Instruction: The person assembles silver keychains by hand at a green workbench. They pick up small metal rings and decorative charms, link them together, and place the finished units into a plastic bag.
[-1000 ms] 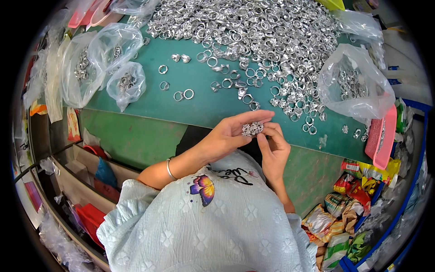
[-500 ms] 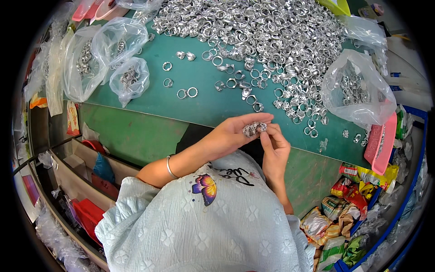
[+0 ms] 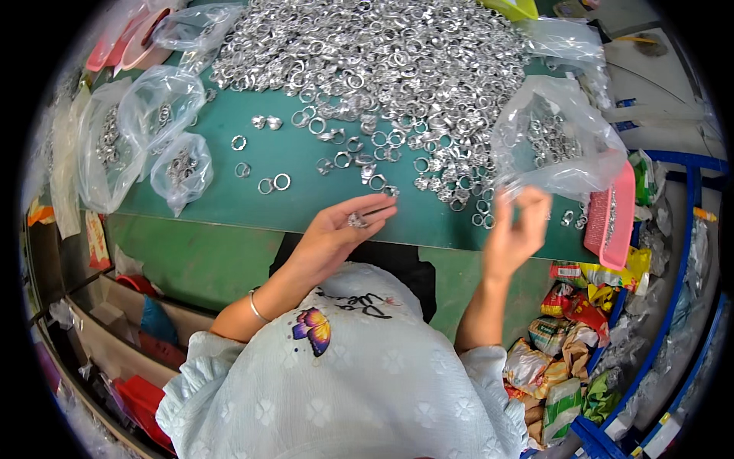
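My left hand [image 3: 345, 226] is just off the table's front edge, its fingers curled round a few silver-coloured rings [image 3: 357, 220] in the palm. My right hand [image 3: 518, 227] is raised by the near edge of an open clear plastic bag [image 3: 589, 174] containing more rings. Its thumb and forefinger are bent toward each other; motion blur hides what lies at their tips. Beyond the hands, a big heap of silver rings [image 3: 382, 53] covers the back of the green table [image 3: 290, 210]. Several loose rings, one of them a ring [image 3: 282, 182] on the left, lie apart from the heap.
Clear bags [image 3: 115, 183] with rings stand at the left, and a smaller bag [image 3: 181, 172] beside them. A pink basket [image 3: 612, 229] sits at the table's right corner. Below it, colourful packets [image 3: 550, 336] fill a blue-framed rack [image 3: 673, 306]. An open drawer [image 3: 99, 306] is at lower left.
My right hand has left my left hand and swung right to the plastic bag. Fewer rings show in my left hand. The whole view has shifted, with the table appearing further left.
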The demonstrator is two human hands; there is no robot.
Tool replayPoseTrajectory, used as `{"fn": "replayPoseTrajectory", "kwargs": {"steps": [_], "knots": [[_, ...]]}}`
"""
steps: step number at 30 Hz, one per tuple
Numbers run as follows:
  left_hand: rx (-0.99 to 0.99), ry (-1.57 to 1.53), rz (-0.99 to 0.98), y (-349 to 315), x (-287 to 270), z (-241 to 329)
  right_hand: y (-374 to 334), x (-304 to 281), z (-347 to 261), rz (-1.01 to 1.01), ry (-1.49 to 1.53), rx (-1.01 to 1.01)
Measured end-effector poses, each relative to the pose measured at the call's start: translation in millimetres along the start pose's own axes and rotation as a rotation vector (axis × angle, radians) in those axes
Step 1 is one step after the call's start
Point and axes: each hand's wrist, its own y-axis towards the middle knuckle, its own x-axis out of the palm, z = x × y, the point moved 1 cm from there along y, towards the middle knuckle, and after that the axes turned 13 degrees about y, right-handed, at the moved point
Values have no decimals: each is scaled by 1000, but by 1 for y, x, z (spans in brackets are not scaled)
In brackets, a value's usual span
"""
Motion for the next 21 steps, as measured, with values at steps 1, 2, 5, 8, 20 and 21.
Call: {"fn": "replayPoseTrajectory", "kwargs": {"steps": [1,2,5,8,20,21], "knots": [[-17,25,5,0,1,2,21,-14,8,7,-159,-3],[-30,49,19,0,2,2,43,-25,17,-40,-426,-88],[-42,68,40,-2,-2,3,69,-45,34,-7,-733,-36],[-2,97,89,-2,-10,-5,49,-28,27,-134,-425,84],[215,880,294,-1,-28,-8,-43,75,7,-657,-194,99],[194,829,289,-1,-29,-7,-43,74,6,-620,-113,107]]}}
